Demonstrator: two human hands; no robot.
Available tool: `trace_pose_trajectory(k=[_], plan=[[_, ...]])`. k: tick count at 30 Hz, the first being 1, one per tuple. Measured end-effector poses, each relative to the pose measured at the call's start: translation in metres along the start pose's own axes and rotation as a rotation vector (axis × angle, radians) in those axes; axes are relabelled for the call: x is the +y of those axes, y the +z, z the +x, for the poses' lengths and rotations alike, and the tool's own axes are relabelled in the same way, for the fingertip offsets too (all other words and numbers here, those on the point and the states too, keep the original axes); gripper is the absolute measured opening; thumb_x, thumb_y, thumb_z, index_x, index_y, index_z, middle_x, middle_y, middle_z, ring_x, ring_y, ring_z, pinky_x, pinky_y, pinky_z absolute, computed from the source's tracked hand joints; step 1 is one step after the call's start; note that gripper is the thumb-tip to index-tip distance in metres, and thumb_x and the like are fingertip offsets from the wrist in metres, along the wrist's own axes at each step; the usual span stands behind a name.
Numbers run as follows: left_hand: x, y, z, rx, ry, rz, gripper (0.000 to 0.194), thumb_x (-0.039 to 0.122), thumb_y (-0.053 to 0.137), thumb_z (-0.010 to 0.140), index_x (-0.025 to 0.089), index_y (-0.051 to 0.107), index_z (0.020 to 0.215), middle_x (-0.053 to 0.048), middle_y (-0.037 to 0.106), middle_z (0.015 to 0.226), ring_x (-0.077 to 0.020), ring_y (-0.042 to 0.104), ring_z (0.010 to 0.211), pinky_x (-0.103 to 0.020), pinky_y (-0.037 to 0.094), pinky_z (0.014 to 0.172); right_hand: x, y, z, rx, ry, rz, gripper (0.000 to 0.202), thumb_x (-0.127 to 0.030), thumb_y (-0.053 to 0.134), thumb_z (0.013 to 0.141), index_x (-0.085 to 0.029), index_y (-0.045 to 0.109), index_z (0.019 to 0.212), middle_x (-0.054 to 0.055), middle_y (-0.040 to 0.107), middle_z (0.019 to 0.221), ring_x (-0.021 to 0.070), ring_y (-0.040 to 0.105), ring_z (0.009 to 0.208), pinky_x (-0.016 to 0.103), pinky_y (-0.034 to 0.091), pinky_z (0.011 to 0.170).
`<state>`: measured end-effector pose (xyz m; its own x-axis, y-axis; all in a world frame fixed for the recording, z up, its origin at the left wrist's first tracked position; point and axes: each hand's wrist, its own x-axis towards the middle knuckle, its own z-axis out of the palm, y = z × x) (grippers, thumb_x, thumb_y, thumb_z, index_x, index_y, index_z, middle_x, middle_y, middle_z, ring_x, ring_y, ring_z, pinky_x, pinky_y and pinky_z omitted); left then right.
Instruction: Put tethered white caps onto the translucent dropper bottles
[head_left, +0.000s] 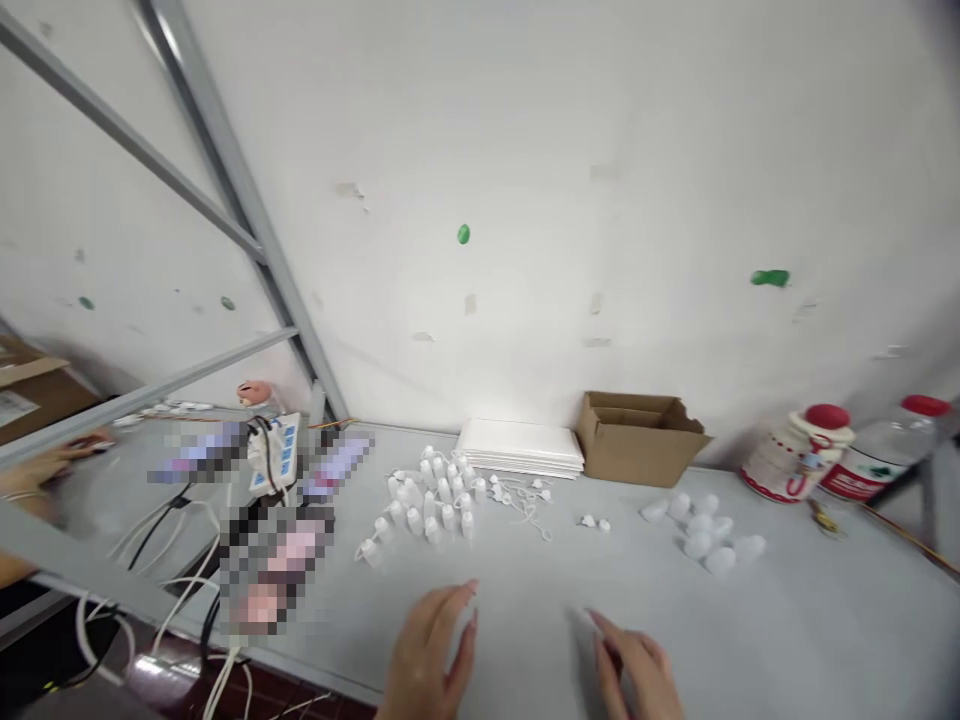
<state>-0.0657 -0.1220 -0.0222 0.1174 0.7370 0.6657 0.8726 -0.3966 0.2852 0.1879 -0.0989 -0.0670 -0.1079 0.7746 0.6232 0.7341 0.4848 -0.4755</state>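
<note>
My left hand [435, 650] is over the front of the grey table, its thumb and forefinger apart with nothing between them. Across a short gap is my right hand [637, 665], thumb and forefinger slightly parted; no object shows in it. Beyond the left hand stands a group of small white bottle-like pieces [431, 500], several with cords. Beside them lie loose small white caps with tangled strings [525, 500]. Two more little white caps [596, 522] lie farther right. A cluster of translucent white egg-shaped pieces [705, 535] rests beyond my right hand.
Against the wall are a stack of flat white boxes [517, 447] and an open cardboard box [641, 450]. A decorated jar [795, 455] and a plastic bottle [881, 455] stand right. Left are a power strip [283, 455], cables, blurred phones, a metal frame [277, 290] and another person's hand [56, 465].
</note>
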Motion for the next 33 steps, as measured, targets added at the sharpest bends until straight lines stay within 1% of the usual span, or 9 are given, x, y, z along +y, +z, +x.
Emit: trace_pose_trajectory(k=[2, 4, 8, 11, 15, 19, 24, 30, 33], plan=[[0.018, 0.017, -0.001, -0.145, 0.086, -0.117, 0.036, 0.017, 0.046, 0.083, 0.023, 0.052, 0.118, -0.011, 0.067, 0.097, -0.0196, 0.063, 0.090, -0.031, 0.053, 0.076, 0.020, -0.017, 0.019, 0.023, 0.008, -0.064, 0.030, -0.038, 0.042, 0.087, -0.018, 0.060, 0.102, 0.005, 0.065, 0.072, 0.0184, 0.060, 0.062, 0.037, 0.046, 0.069], [0.027, 0.029, -0.002, -0.196, 0.083, -0.198, 0.034, 0.016, 0.045, 0.084, 0.022, 0.053, 0.116, -0.010, 0.067, 0.095, -0.0186, 0.063, 0.089, -0.029, 0.054, 0.076, 0.040, -0.035, 0.040, 0.100, 0.149, -0.133, 0.034, -0.040, 0.038, 0.088, -0.016, 0.060, 0.100, 0.008, 0.063, 0.079, 0.0196, 0.059, 0.066, 0.039, 0.044, 0.072], [0.031, 0.039, -0.001, -0.231, 0.013, -0.288, 0.029, 0.018, 0.043, 0.085, 0.022, 0.057, 0.110, -0.010, 0.066, 0.096, -0.0188, 0.063, 0.090, -0.030, 0.054, 0.076, 0.073, -0.064, 0.069, 0.271, 0.344, -0.202, 0.043, -0.045, 0.036, 0.084, -0.012, 0.061, 0.096, 0.013, 0.058, 0.088, 0.0215, 0.057, 0.069, 0.039, 0.044, 0.070], [0.032, 0.041, 0.003, -0.254, -0.076, -0.314, 0.027, 0.019, 0.042, 0.085, 0.022, 0.059, 0.105, -0.009, 0.064, 0.095, -0.0178, 0.062, 0.089, -0.028, 0.053, 0.076, 0.086, -0.074, 0.076, 0.278, 0.532, -0.309, 0.047, -0.049, 0.038, 0.081, -0.011, 0.060, 0.099, 0.013, 0.056, 0.089, 0.0213, 0.056, 0.066, 0.039, 0.042, 0.069], [0.031, 0.047, 0.018, -0.376, -0.232, -0.277, 0.030, 0.023, 0.040, 0.085, 0.022, 0.055, 0.112, -0.008, 0.060, 0.099, -0.0165, 0.060, 0.088, -0.029, 0.051, 0.078, 0.092, -0.074, 0.082, 0.188, 0.643, -0.346, 0.057, -0.058, 0.042, 0.077, -0.012, 0.056, 0.107, 0.009, 0.058, 0.082, 0.0223, 0.056, 0.066, 0.037, 0.041, 0.066], [0.025, 0.062, 0.043, -0.452, -0.318, -0.092, 0.038, 0.023, 0.043, 0.080, 0.015, 0.053, 0.116, -0.010, 0.058, 0.096, -0.0223, 0.058, 0.089, -0.037, 0.048, 0.079, 0.094, -0.067, 0.091, 0.093, 0.678, -0.444, 0.059, -0.060, 0.036, 0.079, -0.012, 0.058, 0.105, 0.010, 0.059, 0.080, 0.0259, 0.057, 0.069, 0.036, 0.040, 0.061], [0.024, 0.078, 0.070, -0.406, -0.256, 0.008, 0.035, 0.016, 0.039, 0.081, 0.015, 0.054, 0.112, -0.010, 0.054, 0.093, -0.0230, 0.054, 0.089, -0.037, 0.046, 0.078, 0.097, -0.057, 0.096, 0.002, 0.651, -0.628, 0.046, -0.047, 0.038, 0.083, -0.013, 0.063, 0.100, 0.015, 0.062, 0.088, 0.0268, 0.059, 0.070, 0.038, 0.042, 0.064], [0.032, 0.089, 0.091, -0.446, -0.187, -0.087, 0.034, 0.008, 0.043, 0.078, 0.020, 0.057, 0.107, -0.008, 0.053, 0.100, -0.0230, 0.050, 0.097, -0.037, 0.043, 0.083, 0.102, -0.054, 0.092, -0.016, 0.622, -0.637, 0.043, -0.041, 0.036, 0.085, -0.013, 0.065, 0.098, 0.015, 0.063, 0.085, 0.0250, 0.059, 0.064, 0.037, 0.042, 0.062], [0.035, 0.097, 0.097, -0.478, -0.188, -0.159, 0.026, 0.010, 0.051, 0.077, 0.021, 0.061, 0.099, -0.007, 0.054, 0.099, -0.0222, 0.051, 0.098, -0.036, 0.043, 0.084, 0.102, -0.053, 0.091, -0.011, 0.618, -0.643, 0.043, -0.040, 0.036, 0.085, -0.013, 0.066, 0.099, 0.015, 0.062, 0.083, 0.0248, 0.059, 0.066, 0.037, 0.041, 0.064]])
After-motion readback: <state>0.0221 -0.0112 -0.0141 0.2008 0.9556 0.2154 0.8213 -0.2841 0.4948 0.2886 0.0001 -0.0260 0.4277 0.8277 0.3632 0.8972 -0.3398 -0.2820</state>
